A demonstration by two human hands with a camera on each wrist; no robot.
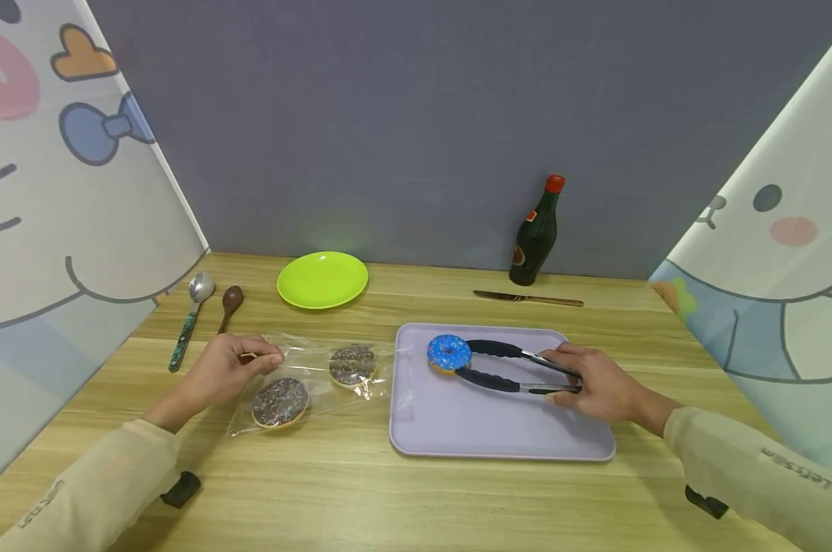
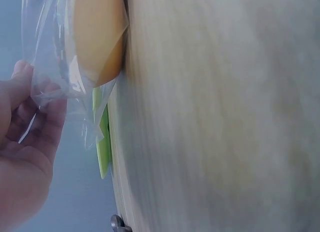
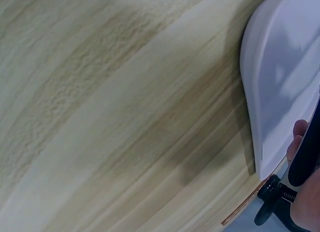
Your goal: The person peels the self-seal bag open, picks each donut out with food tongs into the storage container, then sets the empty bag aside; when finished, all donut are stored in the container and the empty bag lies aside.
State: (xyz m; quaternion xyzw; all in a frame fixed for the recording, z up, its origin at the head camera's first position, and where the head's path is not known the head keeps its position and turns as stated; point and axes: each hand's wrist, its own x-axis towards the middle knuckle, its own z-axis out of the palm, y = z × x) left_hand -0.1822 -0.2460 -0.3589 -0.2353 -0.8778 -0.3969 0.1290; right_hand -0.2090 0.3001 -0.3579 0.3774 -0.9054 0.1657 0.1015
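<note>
My left hand [image 1: 229, 370] pinches the near left edge of a clear plastic bag [image 1: 317, 374]. Two brown-topped donuts with sprinkles, one nearer [image 1: 281, 402] and one farther [image 1: 353, 366], lie in the bag. In the left wrist view, a tan donut underside [image 2: 99, 36] shows through the film. My right hand [image 1: 598, 383] grips a pair of tongs [image 1: 493, 349] with black arms and metal handles. Between the tong tips is a blue sprinkled donut [image 1: 448, 352], at the far left part of a pale purple tray [image 1: 505, 437]. Whether the donut touches the tray I cannot tell.
Behind the bag sits a lime green plate [image 1: 322, 280]. A metal spoon [image 1: 193, 307] and a brown wooden spoon [image 1: 231, 303] lie at the left. Past the tray are a knife [image 1: 529, 297] and a dark bottle [image 1: 536, 238] standing near the grey back wall.
</note>
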